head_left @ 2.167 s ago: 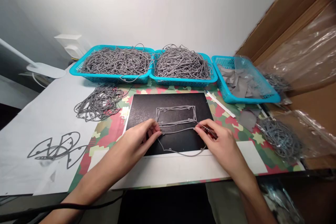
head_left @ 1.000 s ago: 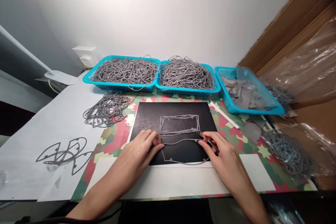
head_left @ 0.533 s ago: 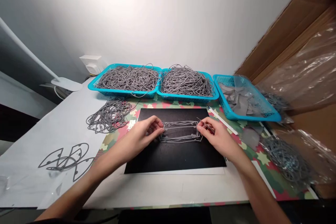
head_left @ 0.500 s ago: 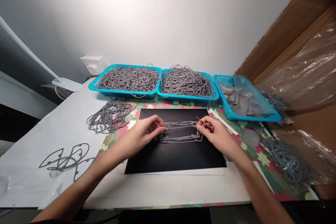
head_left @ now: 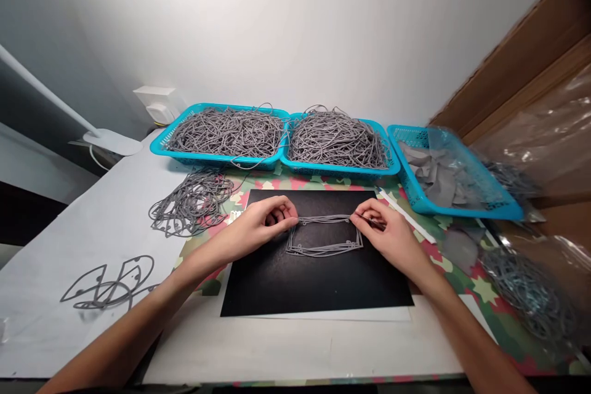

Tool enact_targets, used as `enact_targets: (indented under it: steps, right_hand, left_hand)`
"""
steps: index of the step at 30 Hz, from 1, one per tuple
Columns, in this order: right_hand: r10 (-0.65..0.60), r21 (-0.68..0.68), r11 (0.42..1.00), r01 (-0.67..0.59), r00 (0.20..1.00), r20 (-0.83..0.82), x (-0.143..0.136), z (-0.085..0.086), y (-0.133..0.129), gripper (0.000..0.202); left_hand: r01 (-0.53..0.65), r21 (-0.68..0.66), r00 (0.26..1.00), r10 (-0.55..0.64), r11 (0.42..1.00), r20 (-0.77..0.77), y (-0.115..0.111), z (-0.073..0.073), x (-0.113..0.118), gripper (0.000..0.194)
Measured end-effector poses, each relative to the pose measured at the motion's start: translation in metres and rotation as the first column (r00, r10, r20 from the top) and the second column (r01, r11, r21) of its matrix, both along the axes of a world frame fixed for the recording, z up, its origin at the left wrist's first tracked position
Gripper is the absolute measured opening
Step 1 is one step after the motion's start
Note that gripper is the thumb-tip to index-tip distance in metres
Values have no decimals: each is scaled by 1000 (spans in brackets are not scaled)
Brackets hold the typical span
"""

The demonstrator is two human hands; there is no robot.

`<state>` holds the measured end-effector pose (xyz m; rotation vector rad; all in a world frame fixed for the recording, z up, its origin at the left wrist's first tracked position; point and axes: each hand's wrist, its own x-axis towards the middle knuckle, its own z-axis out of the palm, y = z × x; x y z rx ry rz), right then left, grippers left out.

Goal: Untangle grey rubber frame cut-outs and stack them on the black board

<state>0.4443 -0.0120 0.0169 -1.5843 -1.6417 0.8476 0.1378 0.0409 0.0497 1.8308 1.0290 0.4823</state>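
Several thin grey rectangular gaskets (head_left: 325, 251), with small tabs at their corners, lie loosely stacked on a black sheet (head_left: 318, 286). My left hand (head_left: 265, 221) pinches the far left corner of the stack between thumb and forefinger. At the far right corner, my right hand (head_left: 385, 231) has its thumb and forefinger closed on the gaskets' edge. A thin dark tool (head_left: 376, 222), which looks like tweezers, is tucked in the curled fingers of that hand; most of it is hidden.
Two blue baskets (head_left: 217, 163) (head_left: 341, 170) heaped with grey gaskets stand along the wall. A third blue basket (head_left: 471, 212) holds grey scraps. A gasket pile (head_left: 191, 203) and several loose gaskets (head_left: 111, 286) lie left; bagged gaskets (head_left: 530, 295) lie right.
The camera view has shifted slightly. Both hands stay at the far corners, and the stacked strands now lie closer together along the far side. The right hand's thin tool has swung in toward the palm.
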Motion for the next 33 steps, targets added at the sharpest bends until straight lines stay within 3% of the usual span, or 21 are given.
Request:
enact_targets:
  steps: [10,19,33]
  right_hand:
    - [15,-49,999,-20,994,-108,3,13,0,41]
    - [11,-54,998,-19,988,-151,4,14,0,30]
    - [14,-12,1000,-15,996,-88,3,7,1,23]
  left_hand:
    - [-29,-134,998,36,991,47,2,-5,-9,42]
    - [-30,-140,995,43,990,92,6,-15,-10,41]
    - [-58,-127,991,72,990,113,7,-20,-10,40]
